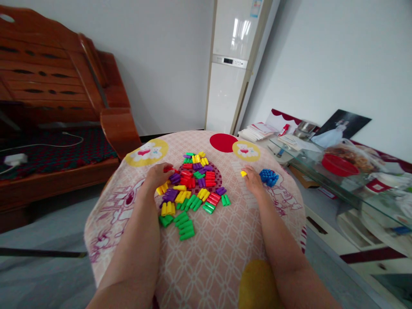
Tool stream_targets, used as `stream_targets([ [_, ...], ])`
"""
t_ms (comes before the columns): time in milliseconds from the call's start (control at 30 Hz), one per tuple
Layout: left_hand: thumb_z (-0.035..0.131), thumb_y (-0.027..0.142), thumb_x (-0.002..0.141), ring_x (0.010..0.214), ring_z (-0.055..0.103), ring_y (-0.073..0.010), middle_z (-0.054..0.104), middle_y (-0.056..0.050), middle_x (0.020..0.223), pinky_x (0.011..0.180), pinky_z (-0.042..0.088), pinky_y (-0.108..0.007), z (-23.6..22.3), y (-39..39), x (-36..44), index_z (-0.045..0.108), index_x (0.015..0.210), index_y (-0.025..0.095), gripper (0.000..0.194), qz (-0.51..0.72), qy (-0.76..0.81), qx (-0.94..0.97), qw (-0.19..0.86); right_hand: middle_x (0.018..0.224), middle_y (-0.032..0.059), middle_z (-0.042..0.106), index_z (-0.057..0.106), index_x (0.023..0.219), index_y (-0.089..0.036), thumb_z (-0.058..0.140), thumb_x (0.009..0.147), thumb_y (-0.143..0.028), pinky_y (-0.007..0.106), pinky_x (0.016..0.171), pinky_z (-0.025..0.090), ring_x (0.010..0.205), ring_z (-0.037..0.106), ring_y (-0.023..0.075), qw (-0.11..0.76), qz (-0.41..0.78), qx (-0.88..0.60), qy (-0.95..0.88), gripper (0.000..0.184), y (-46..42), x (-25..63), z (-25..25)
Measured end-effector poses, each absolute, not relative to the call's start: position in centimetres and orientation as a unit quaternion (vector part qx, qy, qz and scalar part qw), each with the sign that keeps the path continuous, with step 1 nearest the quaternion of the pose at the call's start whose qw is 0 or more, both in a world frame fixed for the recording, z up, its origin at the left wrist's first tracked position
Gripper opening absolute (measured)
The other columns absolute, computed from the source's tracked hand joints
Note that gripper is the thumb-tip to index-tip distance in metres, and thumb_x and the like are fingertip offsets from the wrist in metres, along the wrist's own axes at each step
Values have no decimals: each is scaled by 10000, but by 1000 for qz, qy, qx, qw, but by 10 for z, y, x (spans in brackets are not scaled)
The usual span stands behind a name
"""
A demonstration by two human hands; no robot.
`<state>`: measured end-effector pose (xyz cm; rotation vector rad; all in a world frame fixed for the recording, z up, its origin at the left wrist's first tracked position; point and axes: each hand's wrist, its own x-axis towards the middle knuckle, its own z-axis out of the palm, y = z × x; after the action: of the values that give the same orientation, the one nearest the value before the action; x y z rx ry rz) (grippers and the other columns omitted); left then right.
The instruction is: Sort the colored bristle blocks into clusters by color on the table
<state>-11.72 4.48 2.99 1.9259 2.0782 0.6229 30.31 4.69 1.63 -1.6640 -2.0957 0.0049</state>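
My left hand (pixel 158 175) is at the left edge of a spread of coloured plastic blocks, its fingers curled around a red ribbed block (pixel 170 170) that they partly hide. Purple blocks (pixel 174 178) and yellow blocks (pixel 163 188) lie right beside it. On the right, my right hand (pixel 252 179) pinches a small yellow plastic block (pixel 243 173) at its fingertips, low over the tablecloth. Just past that hand sits a tight group of blue blocks (pixel 269 177). Between the hands lie several red blocks (pixel 187 179) and green blocks (pixel 186 226), many with tube-like ridges.
A patterned pink cloth (pixel 209 262) covers the round table. To the right stands a glass-topped cabinet (pixel 322 184) with papers, a red bowl (pixel 337 165) and a photo (pixel 341 126). A wooden bench (pixel 58 94) is at left, a white floor-standing unit (pixel 228 92) behind.
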Motion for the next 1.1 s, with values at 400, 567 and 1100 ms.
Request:
stream_targets([
  [400,577,336,827,935,716,-236,771,-98,1085,851,537,-317,27,41,-116,733,1147,175,391,246,708,648,134,1152,126,738,724,1201,-170,590,883,-183,293,932,486,1106,666,242,118,-19,-721,-683,346,68,272,51],
  [567,573,348,839,941,715,-236,770,-102,1091,846,537,-325,27,40,-116,723,1167,173,401,244,708,647,141,1139,141,727,703,1204,-194,572,947,-295,307,850,479,1045,682,253,97,-51,-741,-662,306,71,257,45],
  [1100,574,302,879,1030,692,-244,733,-104,1174,944,522,-333,61,39,-72,691,1251,182,408,252,685,678,90,1095,166,721,649,1274,-102,397,994,-367,306,785,423,943,649,251,334,-66,-734,-587,461,65,270,22],
])
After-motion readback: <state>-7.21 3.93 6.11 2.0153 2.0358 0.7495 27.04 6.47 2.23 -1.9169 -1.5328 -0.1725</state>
